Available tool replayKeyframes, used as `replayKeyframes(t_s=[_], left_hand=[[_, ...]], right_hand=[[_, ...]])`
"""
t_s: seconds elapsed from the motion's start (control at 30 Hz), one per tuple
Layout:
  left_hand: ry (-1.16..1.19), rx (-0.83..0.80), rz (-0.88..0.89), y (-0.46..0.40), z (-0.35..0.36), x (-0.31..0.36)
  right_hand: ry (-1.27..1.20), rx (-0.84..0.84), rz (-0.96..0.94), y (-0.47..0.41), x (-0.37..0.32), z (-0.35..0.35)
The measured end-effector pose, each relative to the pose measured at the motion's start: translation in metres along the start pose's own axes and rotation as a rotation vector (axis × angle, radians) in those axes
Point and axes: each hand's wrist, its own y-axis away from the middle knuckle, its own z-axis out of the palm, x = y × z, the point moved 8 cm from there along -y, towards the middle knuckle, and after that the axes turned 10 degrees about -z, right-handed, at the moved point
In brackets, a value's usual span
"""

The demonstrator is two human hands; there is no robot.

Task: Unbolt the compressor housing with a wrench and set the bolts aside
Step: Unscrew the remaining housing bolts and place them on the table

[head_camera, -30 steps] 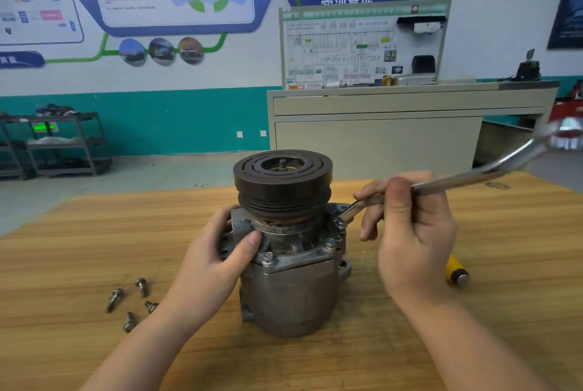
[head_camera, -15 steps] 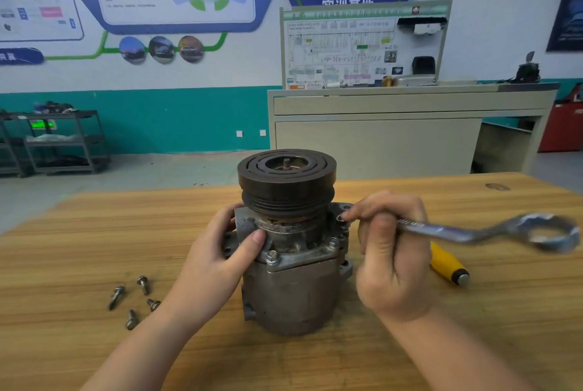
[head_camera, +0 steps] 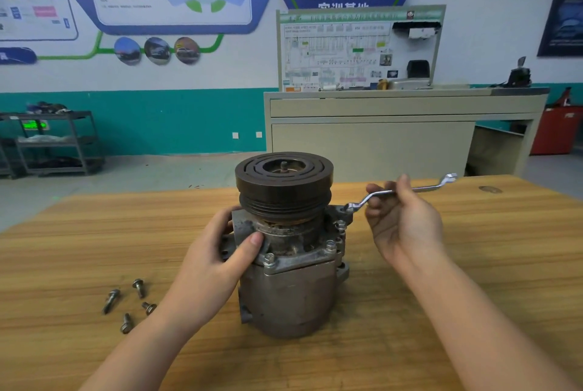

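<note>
The right hand's fingers (head_camera: pixel 383 198) curl round the shank of the wrench (head_camera: pixel 400 191), thumb on top, pinching it near its middle; the palm faces the camera and the forearm runs down to the lower right corner, where it is cut off. The wrench's near ring end sits over a bolt at the rear right corner of the compressor housing (head_camera: pixel 293 289), though the bolt head itself is hidden under the ring; its far end points up and to the right, small and slightly blurred. The left hand (head_camera: pixel 214 267) grips the housing's left side just below the pulley (head_camera: pixel 284 184), thumb pressed across the front of the neck, the other fingers wrapped behind and mostly hidden. Its forearm leaves the picture at the bottom edge.

The compressor stands upright on the wooden worktop (head_camera: pixel 473 264), pulley on top. Three bolts (head_camera: pixel 269 259) still seated in the flange show along its front and right side; any on the far side cannot be seen. Four loose bolts (head_camera: pixel 126 302) lie on the worktop to the left, well apart from the housing, near the left forearm
</note>
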Motion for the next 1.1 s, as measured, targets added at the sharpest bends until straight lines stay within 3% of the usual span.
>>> replayKeyframes(t_s=[0.13, 0.27, 0.4, 0.53, 0.6, 0.7, 0.9, 1.1], left_hand=[[0.002, -0.001, 0.003, 0.0, 0.0, 0.0], [-0.021, -0.004, 0.0, -0.001, -0.001, -0.004], [-0.035, 0.0, 0.016, -0.001, -0.001, -0.003], [-0.04, 0.003, 0.028, -0.001, -0.001, -0.001], [-0.023, -0.004, 0.017, -0.002, -0.001, -0.003], [-0.034, -0.001, 0.027, -0.001, -0.001, -0.002], [-0.03, -0.001, 0.033, 0.0, -0.001, 0.002], [-0.036, 0.007, 0.034, 0.0, -0.001, 0.001]], right_hand=[[0.153, 0.006, -0.35, 0.013, -0.034, 0.003], [0.33, -0.122, -0.597, 0.035, -0.047, 0.022], [0.473, -0.392, -0.859, 0.061, -0.055, 0.041], [0.77, -0.801, -1.211, 0.095, -0.047, 0.064], [0.896, -0.917, -1.312, 0.108, -0.037, 0.073], [0.933, -0.851, -1.398, 0.112, -0.036, 0.074], [0.49, -0.596, -1.041, 0.084, -0.042, 0.05], [0.795, -0.681, -1.272, 0.103, -0.04, 0.064]])
